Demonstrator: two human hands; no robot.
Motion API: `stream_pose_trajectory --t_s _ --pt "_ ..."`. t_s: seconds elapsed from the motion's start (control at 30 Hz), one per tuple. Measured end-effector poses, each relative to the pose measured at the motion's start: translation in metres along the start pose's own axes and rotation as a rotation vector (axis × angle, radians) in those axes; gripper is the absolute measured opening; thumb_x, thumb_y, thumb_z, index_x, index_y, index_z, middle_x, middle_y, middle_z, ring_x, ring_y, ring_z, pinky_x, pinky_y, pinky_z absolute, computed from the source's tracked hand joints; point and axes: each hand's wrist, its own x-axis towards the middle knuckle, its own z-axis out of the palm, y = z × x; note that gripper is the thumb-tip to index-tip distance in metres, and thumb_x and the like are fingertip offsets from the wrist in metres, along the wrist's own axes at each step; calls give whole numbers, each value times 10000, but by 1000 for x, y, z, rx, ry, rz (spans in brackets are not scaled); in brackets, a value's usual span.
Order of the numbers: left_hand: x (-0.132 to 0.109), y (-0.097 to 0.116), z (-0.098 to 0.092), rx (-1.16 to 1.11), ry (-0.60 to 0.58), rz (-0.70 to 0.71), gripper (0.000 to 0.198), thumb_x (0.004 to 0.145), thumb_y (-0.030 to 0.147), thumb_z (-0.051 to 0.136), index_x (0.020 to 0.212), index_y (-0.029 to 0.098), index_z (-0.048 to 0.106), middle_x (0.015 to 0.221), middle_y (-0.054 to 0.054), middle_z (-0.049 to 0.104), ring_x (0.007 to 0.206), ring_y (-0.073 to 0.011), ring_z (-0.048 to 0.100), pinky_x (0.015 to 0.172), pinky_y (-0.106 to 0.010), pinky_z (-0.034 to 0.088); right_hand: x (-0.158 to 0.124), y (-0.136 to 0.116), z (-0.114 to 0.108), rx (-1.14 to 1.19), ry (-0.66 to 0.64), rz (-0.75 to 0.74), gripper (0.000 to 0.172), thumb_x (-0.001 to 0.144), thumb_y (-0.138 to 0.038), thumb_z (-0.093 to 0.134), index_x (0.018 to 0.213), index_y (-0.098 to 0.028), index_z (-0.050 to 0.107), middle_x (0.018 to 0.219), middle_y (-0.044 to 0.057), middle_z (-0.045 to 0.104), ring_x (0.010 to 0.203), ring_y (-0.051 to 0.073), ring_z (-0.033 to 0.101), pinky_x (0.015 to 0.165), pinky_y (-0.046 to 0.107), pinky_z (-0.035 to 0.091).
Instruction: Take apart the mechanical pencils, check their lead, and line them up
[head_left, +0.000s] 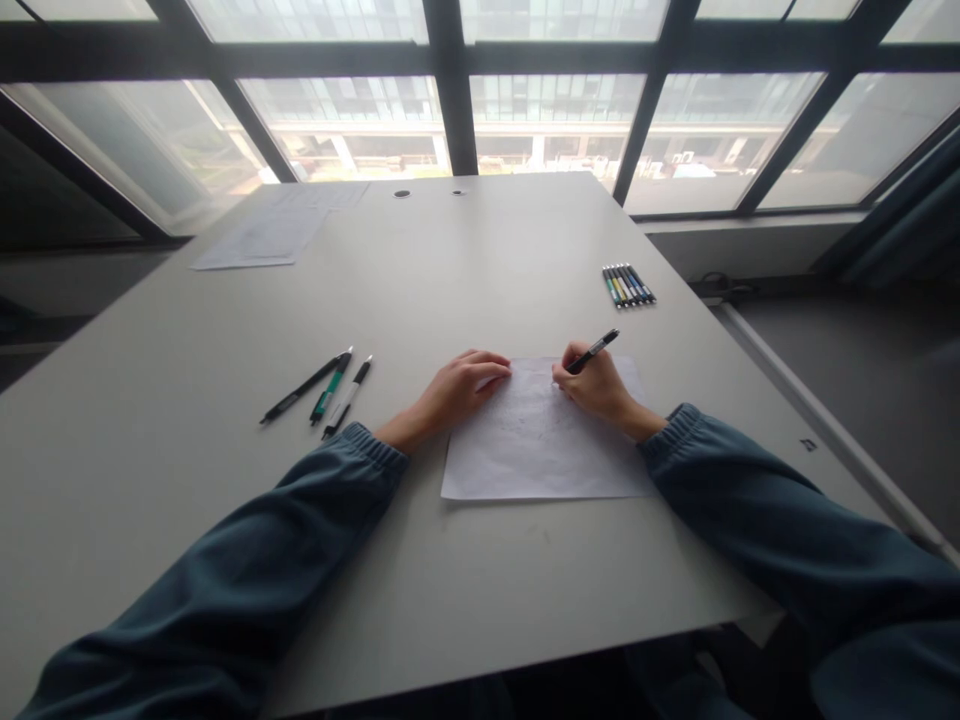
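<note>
A white sheet of paper point(544, 450) lies on the grey table point(187, 480) in front of me, with faint marks on it. My right hand point(598, 385) is closed around a black pen point(592, 351), whose tip touches the sheet near its top edge. My left hand point(459, 384) rests on the sheet's upper left corner, fingers curled loosely and pressing down, holding nothing. Both arms wear dark blue sleeves.
Three pens point(328, 389) lie side by side left of my left hand. A row of several pens point(628, 284) sits at the far right. More paper sheets point(277, 228) lie at the far left corner. The table's right edge point(750, 380) drops to the floor; windows stand behind.
</note>
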Motion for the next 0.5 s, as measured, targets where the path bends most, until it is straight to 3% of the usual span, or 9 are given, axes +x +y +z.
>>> stream_pose_trajectory --t_s 0.2,0.33,0.5 --pt "0 4 -2 -7 4 3 232 979 299 552 1042 255 771 1168 -66 741 1096 -224 665 992 -388 528 1 2 -3 193 76 53 319 827 -412 697 651 -219 514 506 -15 574 427 123 506 446 250 364" --pt "1 4 -2 -12 13 -4 201 963 282 578 1008 252 771 1147 -59 747 1087 -225 667 992 -391 525 2 1 -5 260 147 14 371 773 -490 774 665 -206 562 519 -33 521 473 108 460 465 246 335" --pt "2 4 -3 1 48 7 195 968 292 583 932 225 763 1074 -63 754 1035 -218 668 961 -384 515 1 -4 -6 559 3 16 373 901 -534 576 831 -178 663 652 19 634 480 108 485 432 240 300"
